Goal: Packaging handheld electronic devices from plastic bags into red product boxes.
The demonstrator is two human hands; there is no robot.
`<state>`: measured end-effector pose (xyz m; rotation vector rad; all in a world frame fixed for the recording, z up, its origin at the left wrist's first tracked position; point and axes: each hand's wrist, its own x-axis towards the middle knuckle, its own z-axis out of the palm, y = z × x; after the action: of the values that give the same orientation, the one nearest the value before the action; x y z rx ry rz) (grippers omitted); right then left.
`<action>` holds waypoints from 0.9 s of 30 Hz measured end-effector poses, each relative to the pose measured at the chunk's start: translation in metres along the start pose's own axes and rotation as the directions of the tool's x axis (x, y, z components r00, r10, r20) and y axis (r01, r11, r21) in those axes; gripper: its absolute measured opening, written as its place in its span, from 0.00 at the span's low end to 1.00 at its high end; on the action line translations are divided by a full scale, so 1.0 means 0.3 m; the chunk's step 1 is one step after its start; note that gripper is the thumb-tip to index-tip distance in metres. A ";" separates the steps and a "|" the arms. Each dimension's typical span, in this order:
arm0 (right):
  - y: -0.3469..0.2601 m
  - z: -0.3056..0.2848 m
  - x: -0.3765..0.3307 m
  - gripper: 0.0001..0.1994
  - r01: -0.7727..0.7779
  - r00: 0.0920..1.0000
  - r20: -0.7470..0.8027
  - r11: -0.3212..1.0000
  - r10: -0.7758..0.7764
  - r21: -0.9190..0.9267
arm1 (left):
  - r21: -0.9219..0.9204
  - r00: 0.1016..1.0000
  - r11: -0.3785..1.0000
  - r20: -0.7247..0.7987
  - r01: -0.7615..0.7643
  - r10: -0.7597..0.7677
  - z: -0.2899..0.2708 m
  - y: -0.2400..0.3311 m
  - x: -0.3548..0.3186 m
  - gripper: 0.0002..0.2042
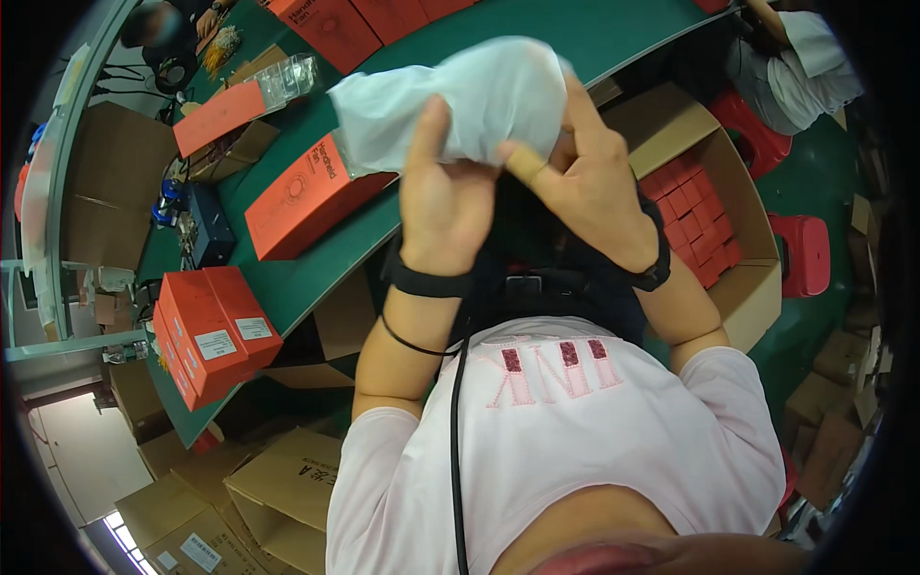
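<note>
Between my hands, above the table's edge, is a soft white bag (455, 101) with something bulky and rounded inside; the contents are hidden. My left hand (443, 206) supports it from beneath, thumb up along its near side. The fingers of my right hand (596, 182) wrap round its right end, and the thumb presses on the near face. Just left of the bag, an orange-red box (302, 196) lies on the green table (350, 278), with clear plastic showing at its upper end. Farther left rests another orange-red box (220, 117) with a clear plastic tray (287, 81) sticking out.
Upright orange-red boxes (216, 331) stand at the table's left end, and more boxes (331, 29) line the far side. An open carton (752, 287) at my right holds several small red boxes (690, 216). Red stools (803, 254) and a co-worker (800, 72) are beyond it.
</note>
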<state>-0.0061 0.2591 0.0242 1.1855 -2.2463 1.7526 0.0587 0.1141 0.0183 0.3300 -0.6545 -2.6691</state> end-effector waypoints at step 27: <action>0.058 -0.025 -0.138 0.30 -0.222 0.936 0.349 0.848 0.047 0.482 | 0.752 0.930 0.552 0.340 -0.360 0.144 -0.120 -0.065 -0.130 0.17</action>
<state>0.0098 0.2884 -0.0067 1.5355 -2.1205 2.4970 0.0992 0.1317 -0.0169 0.1069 -1.8520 -1.9644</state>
